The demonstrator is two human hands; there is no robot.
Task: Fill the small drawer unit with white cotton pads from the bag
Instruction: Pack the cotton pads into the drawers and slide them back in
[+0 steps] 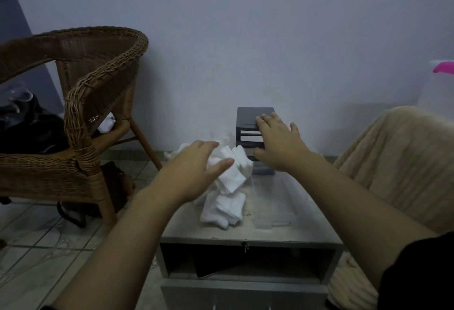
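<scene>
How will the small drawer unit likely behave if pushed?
Probably light: the drawer unit looks small and plastic. It stands fairly tall, so it may slide or tip on the smooth table; the right hand over its top could steady it.

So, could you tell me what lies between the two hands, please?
The white cotton pads in their clear bag, as the head view shows.

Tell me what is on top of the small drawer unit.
The right hand lays straight fingers on top of the small drawer unit. The rest looks bare; whatever is under the hand is hidden.
</scene>
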